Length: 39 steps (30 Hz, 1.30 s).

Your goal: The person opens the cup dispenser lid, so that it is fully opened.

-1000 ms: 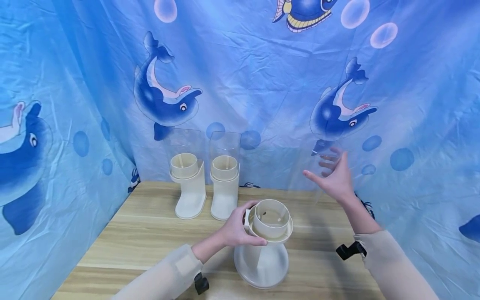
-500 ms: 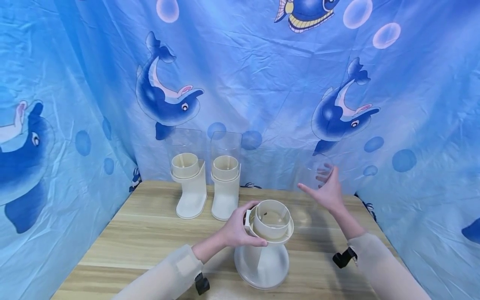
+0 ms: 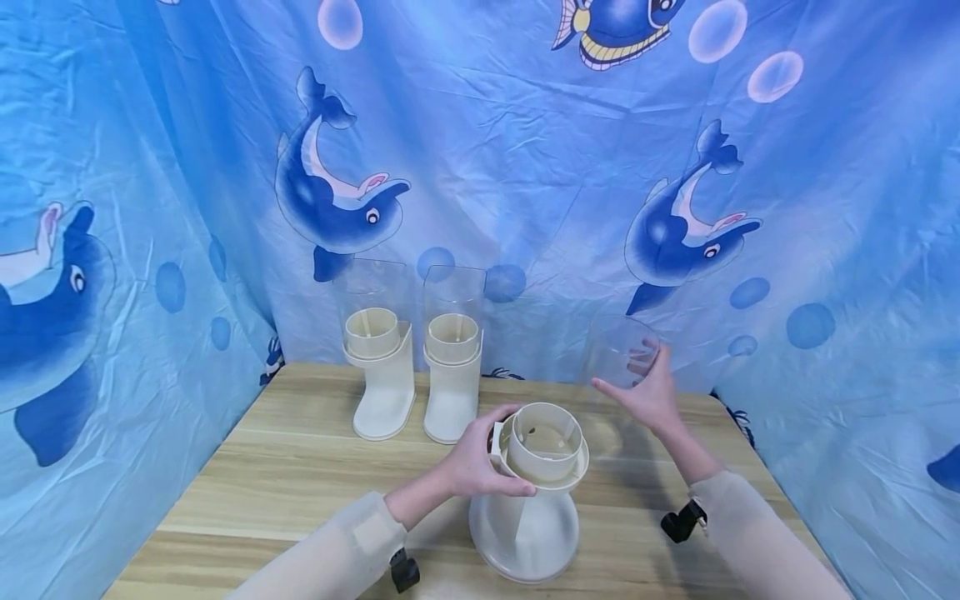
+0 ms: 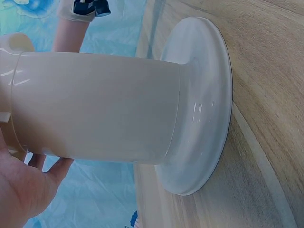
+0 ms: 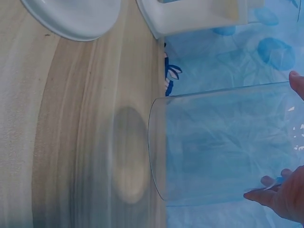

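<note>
Head view: looks like lining-up time to us. Our left hand [image 3: 483, 458] is wrapped round the white stand [image 3: 542, 518] on the table [image 3: 300, 483]; the right hand [image 3: 649, 395] is clasped on the clear tube [image 5: 218, 147], held up off to its right. Next probably calls for centring it over the cup [image 3: 546, 463]. Tube looks empty; cup shows a dark spot.

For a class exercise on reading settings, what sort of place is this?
Probably a makeshift work booth: sea-themed sheets hang at the back and both sides of a wooden table bearing three white stands.
</note>
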### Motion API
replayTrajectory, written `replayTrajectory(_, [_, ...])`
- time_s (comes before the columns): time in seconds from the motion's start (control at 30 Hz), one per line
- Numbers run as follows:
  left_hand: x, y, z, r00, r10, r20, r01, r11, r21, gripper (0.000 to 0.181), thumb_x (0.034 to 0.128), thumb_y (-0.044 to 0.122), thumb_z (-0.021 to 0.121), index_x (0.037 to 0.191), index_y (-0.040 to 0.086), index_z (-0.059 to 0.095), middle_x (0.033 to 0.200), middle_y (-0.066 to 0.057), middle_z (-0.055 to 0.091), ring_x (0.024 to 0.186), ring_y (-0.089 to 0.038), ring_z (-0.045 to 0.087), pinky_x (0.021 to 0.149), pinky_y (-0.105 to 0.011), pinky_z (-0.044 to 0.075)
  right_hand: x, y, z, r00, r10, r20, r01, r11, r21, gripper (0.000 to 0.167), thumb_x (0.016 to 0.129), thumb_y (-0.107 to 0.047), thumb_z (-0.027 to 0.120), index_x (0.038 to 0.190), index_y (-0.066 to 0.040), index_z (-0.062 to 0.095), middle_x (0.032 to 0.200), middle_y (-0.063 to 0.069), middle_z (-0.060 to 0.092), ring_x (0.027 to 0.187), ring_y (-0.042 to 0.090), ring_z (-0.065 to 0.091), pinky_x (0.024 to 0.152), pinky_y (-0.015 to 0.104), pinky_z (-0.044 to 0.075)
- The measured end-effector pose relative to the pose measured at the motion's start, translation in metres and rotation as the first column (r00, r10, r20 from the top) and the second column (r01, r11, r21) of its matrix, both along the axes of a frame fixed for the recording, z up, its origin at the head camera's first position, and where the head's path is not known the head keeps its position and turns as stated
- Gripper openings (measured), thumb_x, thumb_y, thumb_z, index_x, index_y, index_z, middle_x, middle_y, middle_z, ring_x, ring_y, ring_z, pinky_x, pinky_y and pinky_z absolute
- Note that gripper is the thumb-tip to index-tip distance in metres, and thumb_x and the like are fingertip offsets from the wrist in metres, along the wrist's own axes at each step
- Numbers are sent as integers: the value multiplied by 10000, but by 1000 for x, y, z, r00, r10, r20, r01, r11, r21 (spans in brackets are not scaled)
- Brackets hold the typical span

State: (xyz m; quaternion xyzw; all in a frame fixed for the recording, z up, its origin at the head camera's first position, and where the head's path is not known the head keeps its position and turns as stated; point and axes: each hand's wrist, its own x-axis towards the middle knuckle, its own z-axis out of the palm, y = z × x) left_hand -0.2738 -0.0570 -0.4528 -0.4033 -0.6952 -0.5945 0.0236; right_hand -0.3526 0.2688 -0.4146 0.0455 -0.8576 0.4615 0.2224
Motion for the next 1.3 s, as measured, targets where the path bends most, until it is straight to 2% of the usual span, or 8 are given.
replayTrajectory(0.13, [0, 0, 0, 1000, -7, 4, 7, 1000, 2, 968, 660, 96, 968, 1506, 24, 505, 1361, -290, 645, 1189, -399, 686, 1013, -271, 588, -2, 2, -6, 1000, 5, 7, -5, 1000, 6, 1216, 720, -369, 999, 1611, -77, 224, 1495, 256, 519, 1326, 492, 589, 1110, 639, 514])
replayTrajectory(0.33, [0, -1, -1, 1000, 9, -11, -9, 1000, -5, 968, 653, 106, 974, 1501, 29, 512, 1346, -231, 669, 1169, -149, 691, 1006, -293, 599, -5, 3, -16, 1000, 16, 1, -16, 1000, -5, 1208, 717, -359, 1003, 1600, -55, 237, 1490, 259, 526, 1321, 504, 595, 1098, 635, 526])
replayTrajectory(0.43, [0, 0, -2, 1000, 11, 7, -11, 1000, -2, 970, 646, 102, 973, 1499, 29, 516, 1353, -231, 669, 1162, -94, 679, 1004, -283, 597, -6, 3, -20, 1000, 15, 7, -15, 1000, -9, 1203, 711, -363, 1006, 1591, -57, 245, 1484, 258, 534, 1320, 506, 600, 1084, 628, 539])
replayTrajectory(0.73, [0, 1, -2, 1000, 10, -1, -10, 1000, 7, 975, 646, 100, 974, 1504, 39, 514, 1355, -177, 677, 1182, -165, 687, 1018, -278, 589, -5, 3, -25, 999, 23, 24, -23, 1000, 10, 1204, 709, -355, 1007, 1582, -39, 241, 1471, 267, 535, 1315, 520, 600, 1096, 626, 531])
replayTrajectory(0.9, [-1, 1, -1, 1000, 11, -2, -11, 1000, 4, 959, 645, 108, 975, 1492, 54, 527, 1355, -160, 677, 1204, -336, 688, 1025, -283, 588, -6, 3, -30, 999, 34, 9, -34, 999, 9, 1189, 712, -321, 1006, 1575, -19, 246, 1477, 278, 528, 1308, 525, 593, 1094, 634, 528])
replayTrajectory(1.03, [0, 0, -1, 1000, 8, 15, -8, 1000, 14, 959, 639, 100, 974, 1487, 48, 530, 1361, -216, 666, 1215, -473, 655, 1026, -281, 586, -5, 3, -35, 999, 49, 2, -49, 999, -10, 1185, 712, -308, 1008, 1574, -11, 251, 1482, 287, 530, 1305, 528, 598, 1083, 632, 537])
replayTrajectory(1.17, [0, 0, -2, 1000, 11, 22, -12, 1000, 24, 967, 628, 100, 980, 1486, 49, 535, 1365, -259, 656, 1203, -321, 685, 1023, -278, 586, -5, 4, -37, 998, 64, 19, -64, 998, -21, 1217, 709, -316, 1012, 1596, -41, 225, 1511, 276, 517, 1325, 521, 591, 1100, 620, 531])
replayTrajectory(1.3, [0, 2, -2, 999, 7, 38, -8, 1000, 26, 979, 630, 96, 980, 1498, 66, 529, 1372, -261, 649, 1202, -200, 678, 1033, -276, 580, -2, 10, -31, 997, 75, 15, -74, 996, -48, 1234, 735, -243, 994, 1633, -93, 161, 1560, 275, 481, 1360, 513, 560, 1104, 628, 516])
